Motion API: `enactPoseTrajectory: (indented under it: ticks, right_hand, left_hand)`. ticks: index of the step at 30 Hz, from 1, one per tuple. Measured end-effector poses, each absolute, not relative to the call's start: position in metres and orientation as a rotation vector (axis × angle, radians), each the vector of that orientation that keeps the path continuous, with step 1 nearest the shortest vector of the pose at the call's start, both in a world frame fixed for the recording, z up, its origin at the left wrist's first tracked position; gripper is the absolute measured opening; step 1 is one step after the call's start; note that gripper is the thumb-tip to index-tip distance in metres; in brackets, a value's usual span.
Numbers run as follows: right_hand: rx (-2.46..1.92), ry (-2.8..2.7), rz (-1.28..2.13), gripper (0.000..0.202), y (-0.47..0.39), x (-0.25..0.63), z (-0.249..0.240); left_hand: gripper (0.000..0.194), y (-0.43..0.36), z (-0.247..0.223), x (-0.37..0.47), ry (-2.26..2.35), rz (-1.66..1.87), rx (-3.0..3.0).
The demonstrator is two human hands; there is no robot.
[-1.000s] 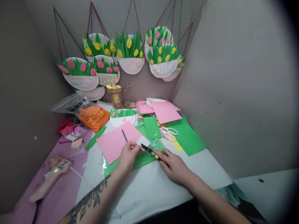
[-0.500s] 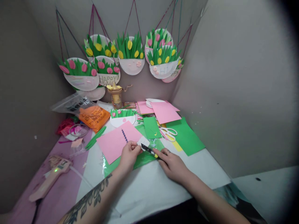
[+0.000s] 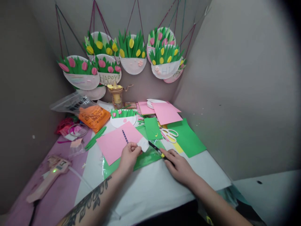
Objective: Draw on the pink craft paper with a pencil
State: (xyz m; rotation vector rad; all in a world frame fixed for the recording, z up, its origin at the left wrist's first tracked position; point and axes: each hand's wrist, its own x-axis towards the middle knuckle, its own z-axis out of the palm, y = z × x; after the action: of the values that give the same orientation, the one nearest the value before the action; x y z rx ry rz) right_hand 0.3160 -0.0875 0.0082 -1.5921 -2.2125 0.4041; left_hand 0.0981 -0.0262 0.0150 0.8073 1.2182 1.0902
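Note:
My left hand pinches a small white piece of paper between thumb and fingers, over the green sheet in a clear sleeve. My right hand is wrapped round a black utility knife with a yellow part. Its dark blade points left and ends just right of the white piece, close to its edge. Under and behind my left hand lie a pink sheet and a dark patterned pencil. A small green card rests behind the knife.
White-handled scissors lie near a large green sheet. A pink glue gun with a lit green light is at the left. An orange bag and a paper-plate flower basket stand behind. Several similar baskets hang on the wall.
My right hand has drawn the knife to the right, away from over the white piece, which now shows more fully. My left hand has hardly moved.

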Motion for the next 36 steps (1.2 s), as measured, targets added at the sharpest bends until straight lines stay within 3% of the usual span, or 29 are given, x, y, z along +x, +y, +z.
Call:
enactPoseTrajectory:
  ticks: [9, 15, 21, 36]
  right_hand:
    - [-1.515, -2.316, 0.464, 0.053, -0.089, 0.304, 0.012]
    - [-1.537, -2.307, 0.443, 0.053, -0.087, 0.302, 0.01]
    - [-1.529, -2.285, 0.443, 0.053, -0.086, 0.301, 0.011]
    - [-1.643, -2.364, 0.158, 0.051, -0.08, 0.313, 0.013]
  left_hand:
    - [0.022, -0.026, 0.014, 0.1, 1.143, 1.116, 0.794]
    - [0.042, -0.028, 0.012, 0.1, 0.944, 1.086, 0.804]
    - [0.05, -0.028, 0.014, 0.098, 0.906, 1.088, 0.81]
    - [0.041, -0.027, 0.022, 0.097, 1.04, 1.038, 0.802]
